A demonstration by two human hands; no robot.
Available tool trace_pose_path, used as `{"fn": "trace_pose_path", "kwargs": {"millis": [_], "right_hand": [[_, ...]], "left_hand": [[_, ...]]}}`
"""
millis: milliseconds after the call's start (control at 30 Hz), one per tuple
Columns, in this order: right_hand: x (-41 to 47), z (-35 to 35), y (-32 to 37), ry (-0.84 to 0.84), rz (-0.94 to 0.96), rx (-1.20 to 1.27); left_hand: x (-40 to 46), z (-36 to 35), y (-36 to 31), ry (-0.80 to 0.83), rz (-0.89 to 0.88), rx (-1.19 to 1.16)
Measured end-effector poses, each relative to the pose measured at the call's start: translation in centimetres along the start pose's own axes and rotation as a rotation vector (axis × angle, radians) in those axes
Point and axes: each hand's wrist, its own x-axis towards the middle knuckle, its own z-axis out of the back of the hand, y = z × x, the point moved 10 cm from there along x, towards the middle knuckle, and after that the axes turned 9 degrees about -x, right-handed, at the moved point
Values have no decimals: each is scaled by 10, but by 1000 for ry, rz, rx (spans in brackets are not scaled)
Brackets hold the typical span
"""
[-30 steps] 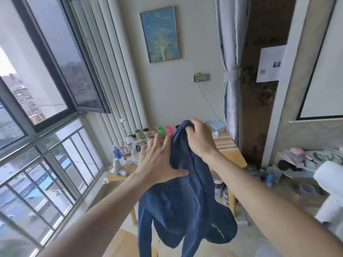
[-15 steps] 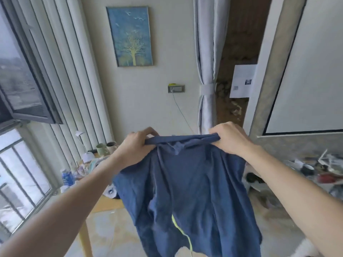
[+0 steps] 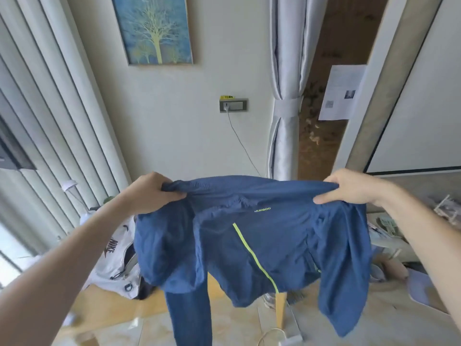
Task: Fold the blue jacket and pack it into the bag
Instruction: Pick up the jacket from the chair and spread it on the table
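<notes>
Your two forearms reach forward from the bottom corners, and between your hands the blue jacket [image 3: 262, 243] hangs spread out in the air. Your left hand [image 3: 152, 193] has its fingers curled shut around a bunched bit of fabric at the jacket's upper left edge. Your right hand [image 3: 354, 187] pinches the upper right edge, thumb beneath and fingers over the top. The top edge runs taut between the two grips, and a yellow-green zipper line slants down the jacket's front. One sleeve drops below the jacket's lower left, the other hangs at its right side.

Behind the jacket's left side lies a white bag [image 3: 114, 265] with dark lettering, its zipper open, resting on a wooden table [image 3: 139, 308]. Farther behind the jacket, above its top edge, the wall carries a power socket [image 3: 233, 105] with a cord plugged in, a tied grey curtain [image 3: 287, 96] and a tree painting [image 3: 152, 28].
</notes>
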Motion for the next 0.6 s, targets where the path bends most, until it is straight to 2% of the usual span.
{"fn": "trace_pose_path", "kwargs": {"millis": [67, 133, 233, 333, 433, 500, 600], "right_hand": [[23, -20, -11, 185, 15, 6], [51, -27, -17, 261, 58, 86], [134, -26, -38, 165, 62, 192], [247, -35, -67, 9, 40, 157], [351, -75, -95, -28, -1, 79], [407, -107, -114, -38, -59, 16], [456, -154, -137, -57, -126, -87]], "left_hand": [[16, -13, 9, 132, 62, -151], [35, -18, 15, 169, 136, -311], [88, -24, 30, 51, 257, -501], [168, -37, 57, -186, 373, -674], [252, -72, 100, -337, 435, -756], [302, -106, 139, -364, 468, -797], [340, -172, 171, -291, 542, -979]]}}
